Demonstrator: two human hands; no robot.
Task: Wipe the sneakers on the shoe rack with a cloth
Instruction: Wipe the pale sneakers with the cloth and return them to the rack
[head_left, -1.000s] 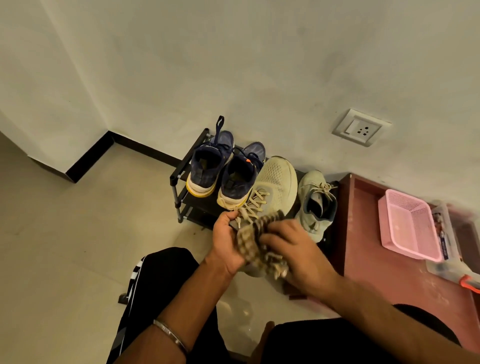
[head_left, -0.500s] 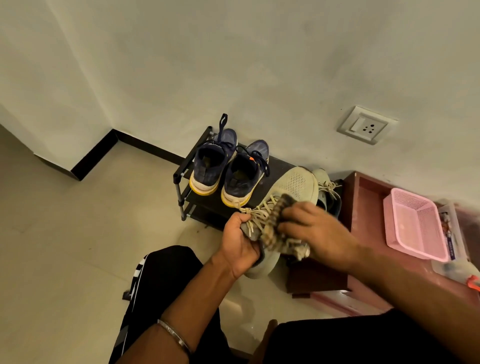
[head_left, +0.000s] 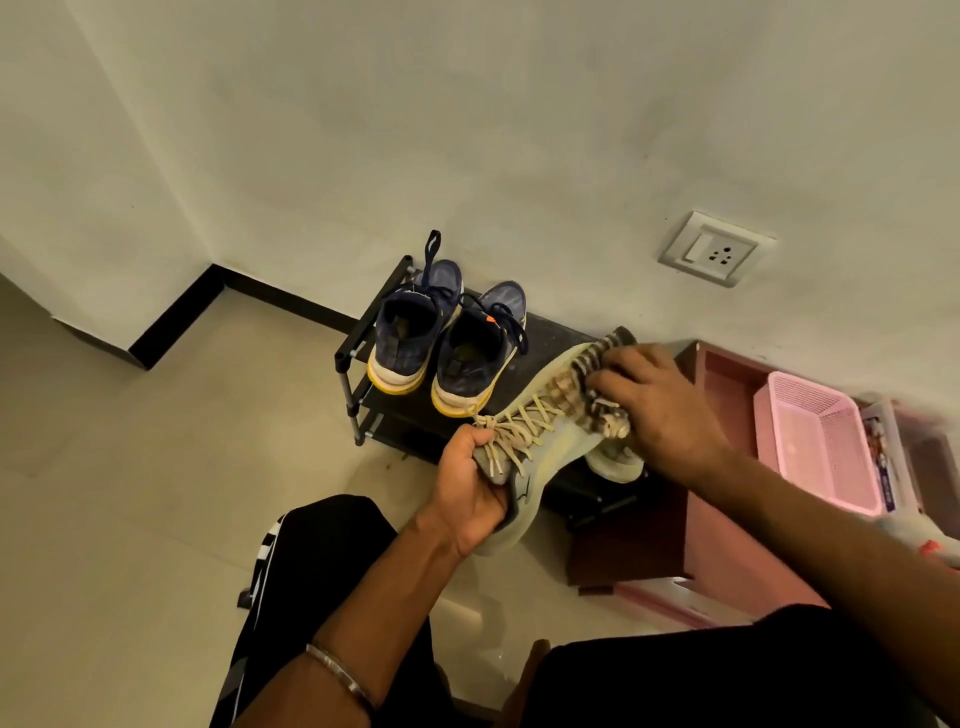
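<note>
Left hand (head_left: 470, 491) wrapped around the heel end of a pale mesh sneaker (head_left: 540, 441), fingers curled into the collar beside its flat cream laces, a person holds the shoe out over the front of a black metal-framed shoe rack (head_left: 358, 374). Right hand (head_left: 660, 405), fingers bent, presses a bunched striped cloth (head_left: 587, 384) of nubby, towel-like weave against the rounded toe of the same sneaker. Just beneath that hand, the curved sole edge of a second pale sneaker (head_left: 615, 465) shows on the rack. On the rack's top shelf, near the plain plastered wall, a pair of navy knit trainers (head_left: 447, 343) with thick white-and-yellow soles stands side by side, heels toward the camera. To the right, a reddish-brown wooden bench (head_left: 727, 374) carries a rectangular pink plastic basket (head_left: 810, 436) with latticed walls. A white switch-and-socket plate (head_left: 717, 249) is fixed to the wall above. A thin metal bangle (head_left: 337, 675) circles the left wrist.
</note>
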